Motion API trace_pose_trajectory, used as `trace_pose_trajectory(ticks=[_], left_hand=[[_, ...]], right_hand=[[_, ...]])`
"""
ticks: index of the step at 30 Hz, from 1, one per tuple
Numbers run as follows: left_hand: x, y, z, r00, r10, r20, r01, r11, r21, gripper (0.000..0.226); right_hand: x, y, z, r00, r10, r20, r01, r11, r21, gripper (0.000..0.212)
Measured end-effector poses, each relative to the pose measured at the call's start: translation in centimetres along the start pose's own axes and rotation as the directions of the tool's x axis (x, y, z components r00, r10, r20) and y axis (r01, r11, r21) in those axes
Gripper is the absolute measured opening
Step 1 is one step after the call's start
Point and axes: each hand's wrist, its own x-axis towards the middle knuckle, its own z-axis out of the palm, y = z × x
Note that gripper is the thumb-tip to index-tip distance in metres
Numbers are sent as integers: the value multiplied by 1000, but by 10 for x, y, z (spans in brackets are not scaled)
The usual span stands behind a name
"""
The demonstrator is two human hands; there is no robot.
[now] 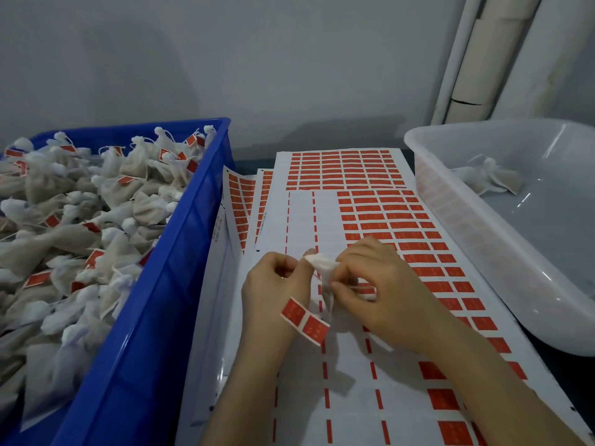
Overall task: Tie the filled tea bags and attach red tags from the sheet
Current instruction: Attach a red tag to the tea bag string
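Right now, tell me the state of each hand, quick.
Left hand: fingers curled, pinching the top of the small white mesh tea bag; a red paper tag hangs below it.
Right hand: fingers pinching the same tea bag.

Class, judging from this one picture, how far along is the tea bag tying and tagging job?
Done: the blue crate is heaped with tied, tagged bags. In hand: the left hand and right hand pinch one tea bag, and a red tag sticks to the left hand. Left: few bags remain in the clear tub; the tag sheet has many tags.
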Motion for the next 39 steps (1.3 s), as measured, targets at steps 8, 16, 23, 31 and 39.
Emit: trace_pose_trajectory(ticks=[8, 16, 23, 31, 39], left_hand=[[-2, 10, -8, 861, -336, 382, 499, 705, -504, 22], [-1, 4, -5, 912, -133, 388, 330, 800, -501, 32], [0, 7, -4, 899, -69, 432, 269, 866, -421, 27], [0, 3, -4, 871, 35, 491, 135, 942, -306, 25], [-3, -2, 3, 905, 40, 424, 89, 956, -280, 22]], right_hand=[[0, 0, 6, 990, -110, -94, 94, 983, -157, 8], [-2, -4, 6, 981, -60, -185, 46, 996, -79, 10], [-3, -7, -4, 943, -5, -332, -2, 1000, -20, 17], [-1, -4, -7, 950, 22, -313, -4, 998, 57, 14], [2, -10, -7, 944, 281, -170, -201, 904, 377, 22]])
